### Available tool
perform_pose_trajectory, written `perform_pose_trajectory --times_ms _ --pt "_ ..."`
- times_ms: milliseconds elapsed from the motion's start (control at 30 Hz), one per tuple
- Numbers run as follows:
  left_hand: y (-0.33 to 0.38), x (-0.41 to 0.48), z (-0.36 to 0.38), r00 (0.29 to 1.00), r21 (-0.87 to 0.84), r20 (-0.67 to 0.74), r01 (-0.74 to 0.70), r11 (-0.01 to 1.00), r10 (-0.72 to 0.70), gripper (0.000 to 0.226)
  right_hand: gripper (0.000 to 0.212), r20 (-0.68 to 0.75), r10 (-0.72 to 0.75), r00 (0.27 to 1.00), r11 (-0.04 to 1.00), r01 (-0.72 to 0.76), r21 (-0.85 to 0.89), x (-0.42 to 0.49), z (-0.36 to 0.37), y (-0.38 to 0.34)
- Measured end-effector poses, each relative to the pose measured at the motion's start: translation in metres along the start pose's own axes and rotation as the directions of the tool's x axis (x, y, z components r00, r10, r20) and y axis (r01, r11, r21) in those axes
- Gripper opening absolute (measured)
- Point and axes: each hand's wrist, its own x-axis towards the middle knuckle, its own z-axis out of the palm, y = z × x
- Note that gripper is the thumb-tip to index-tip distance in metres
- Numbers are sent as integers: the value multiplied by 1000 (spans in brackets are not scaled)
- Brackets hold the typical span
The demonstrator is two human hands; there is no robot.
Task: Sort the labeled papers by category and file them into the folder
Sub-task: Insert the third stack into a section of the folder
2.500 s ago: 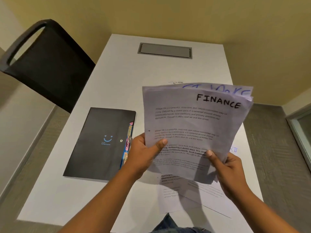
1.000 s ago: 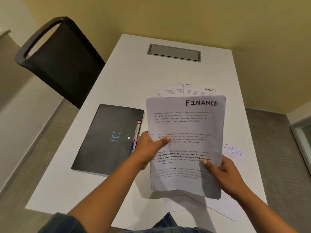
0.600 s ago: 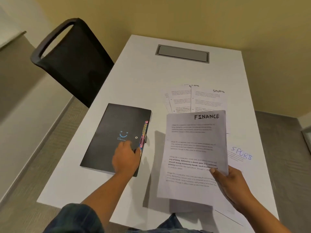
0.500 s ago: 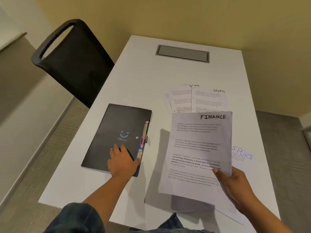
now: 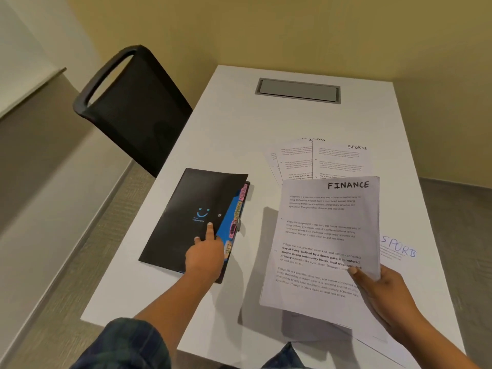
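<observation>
FINANCE stack, a sheaf of printed sheets with that word hand-lettered in black at the top right, was held in the right hand in the lower right of the frame. The thumb lay on the top sheet near its right edge and the fingers were curled underneath. The stack was lifted off the table and cast a shadow to its left. More white sheets lay flat on the table beneath it, at the bottom of the frame.

Left of centre, the left hand held the black folder by the lifted right edge of its front cover. The index finger was stretched flat on top and the thumb was out of sight under the cover. The raised edge showed a blue divider and a row of coloured tabs along the folder's right side. The folder's back rested on the table. A dark plaid sleeve covered the left forearm at the bottom left.

Above the held stack, SPORTS sheets lay fanned on the table, partly hidden by the stack's top edge. Another sheet with SPORTS in blue ink showed at the right, just beside the stack.

A grey hatch was set into the far end of the table, and a black chair stood at the upper left against the table's side.
</observation>
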Motion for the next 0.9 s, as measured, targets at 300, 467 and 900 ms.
perform_pose_trajectory --times_ms 300,467,900 --pt "-14 -30 -42 952 -34 -284 112 993 -117 88 3 12 1 1000 1000 -2 27 -7 2 -14" --pt "-15 -36 -37 947 -96 -290 116 989 -139 85 7 44 -20 999 998 17 63 -12 1 -22" --pt "0 -57 -41 929 -334 -360 -39 942 -89 49 20 98 31 995 980 -49 193 -17 11 -57"
